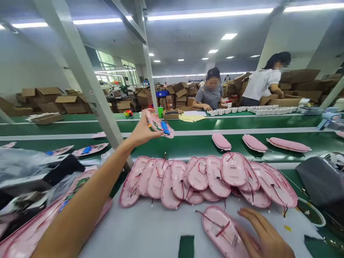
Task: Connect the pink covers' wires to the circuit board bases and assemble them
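Observation:
My left hand is stretched out over the green conveyor, pinching a pink plastic shell that carries a blue battery and a green circuit board. Down at the lower right, my right hand has its fingers apart and lies at the right edge of another pink shell. That shell rests hollow side up on the pale work surface, with red and dark wires across it. Beyond it, several similar wired pink shells overlap in a wide pile.
Pink padded pieces sit on the green conveyor. Shells with batteries lie farther left, and more are stacked under my left forearm. A slanted metal post rises at left. Two people work across the line beside white parts.

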A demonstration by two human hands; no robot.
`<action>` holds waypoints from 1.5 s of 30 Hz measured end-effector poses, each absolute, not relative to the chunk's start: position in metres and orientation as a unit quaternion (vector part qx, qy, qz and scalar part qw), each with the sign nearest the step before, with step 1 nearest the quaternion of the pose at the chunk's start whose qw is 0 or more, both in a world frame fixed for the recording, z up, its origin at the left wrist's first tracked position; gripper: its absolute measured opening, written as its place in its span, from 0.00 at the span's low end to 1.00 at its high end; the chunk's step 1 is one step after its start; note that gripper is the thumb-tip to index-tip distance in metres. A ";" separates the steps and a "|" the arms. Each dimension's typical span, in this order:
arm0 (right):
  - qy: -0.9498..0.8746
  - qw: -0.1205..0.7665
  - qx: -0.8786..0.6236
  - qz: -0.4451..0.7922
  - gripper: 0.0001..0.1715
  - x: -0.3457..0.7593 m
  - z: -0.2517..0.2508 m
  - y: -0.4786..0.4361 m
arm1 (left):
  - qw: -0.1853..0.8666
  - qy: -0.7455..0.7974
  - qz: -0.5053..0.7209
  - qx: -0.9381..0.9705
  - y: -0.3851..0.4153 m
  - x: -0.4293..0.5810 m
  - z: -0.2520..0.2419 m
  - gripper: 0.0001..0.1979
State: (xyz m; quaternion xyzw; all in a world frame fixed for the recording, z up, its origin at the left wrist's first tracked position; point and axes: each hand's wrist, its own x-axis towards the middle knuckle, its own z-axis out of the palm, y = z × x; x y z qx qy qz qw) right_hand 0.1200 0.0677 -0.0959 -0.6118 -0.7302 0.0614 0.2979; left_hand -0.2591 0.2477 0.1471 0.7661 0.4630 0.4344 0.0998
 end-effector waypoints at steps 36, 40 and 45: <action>-0.809 0.197 -0.545 0.102 0.32 0.113 0.009 0.117 | 0.027 0.553 0.244 0.796 0.056 -0.140 -0.032 0.05; -0.840 0.170 -0.510 0.065 0.30 0.108 0.011 0.118 | 0.227 0.548 0.434 0.678 0.056 -0.148 -0.038 0.05; -0.901 0.120 -0.417 0.023 0.27 0.083 0.028 0.121 | 0.228 0.505 0.544 0.630 0.052 -0.151 -0.031 0.04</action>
